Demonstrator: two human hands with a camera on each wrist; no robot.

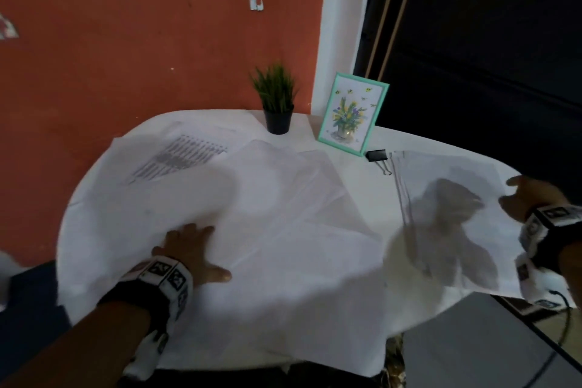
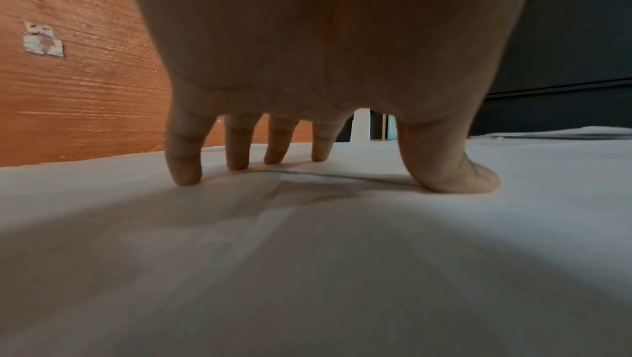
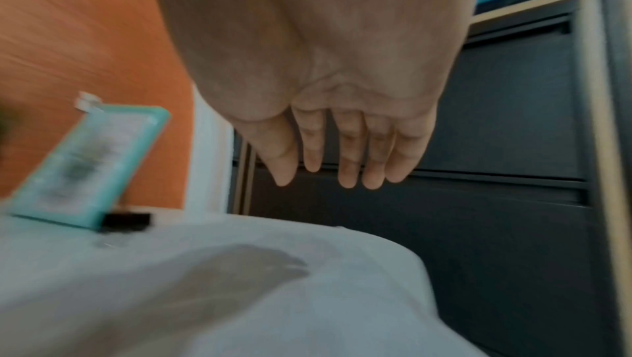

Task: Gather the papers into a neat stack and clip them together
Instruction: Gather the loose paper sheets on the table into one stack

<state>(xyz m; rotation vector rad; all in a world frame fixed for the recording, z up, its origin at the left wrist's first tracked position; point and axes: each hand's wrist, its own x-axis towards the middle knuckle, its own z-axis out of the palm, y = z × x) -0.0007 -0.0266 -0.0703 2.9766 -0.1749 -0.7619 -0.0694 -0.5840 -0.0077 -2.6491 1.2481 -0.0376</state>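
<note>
Several white papers (image 1: 283,214) lie spread and overlapping across the round white table (image 1: 356,148). One printed sheet (image 1: 182,157) sits at the far left. Another group of sheets (image 1: 456,192) lies at the right. My left hand (image 1: 192,249) presses flat on the near-left papers (image 2: 308,254), its fingers (image 2: 184,168) spread and straight. My right hand (image 1: 529,195) hovers above the right sheets (image 3: 239,295) with fingers (image 3: 349,162) straight, holding nothing. A black binder clip (image 1: 378,157) lies by the picture frame, seen blurred as the clip (image 3: 126,221) in the right wrist view.
A small potted plant (image 1: 277,104) and a teal picture frame (image 1: 352,113) stand at the table's far edge. An orange wall (image 1: 126,41) is behind, dark drawers (image 3: 496,146) to the right. The right sheets overhang the table's right edge.
</note>
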